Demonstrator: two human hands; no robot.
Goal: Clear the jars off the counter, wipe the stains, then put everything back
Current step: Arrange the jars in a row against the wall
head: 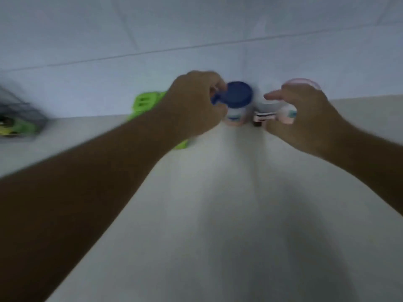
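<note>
Both jars stand at the back of the surface, against the wall. The left hand wraps the blue-lid jar; the right hand curls round the pink-lid jar, right of it. Blur hides whether either grip has closed. Best seat the fingers low on each body, then lift straight up, clear of the small bottle between them.

2 bare forearms, no sleeves, watch or rings visible; left hand and right hand ungloved, blurred.

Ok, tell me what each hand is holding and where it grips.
Left hand grips the blue-lidded jar by its side; right hand wraps the pink-lidded jar around its body.
</note>
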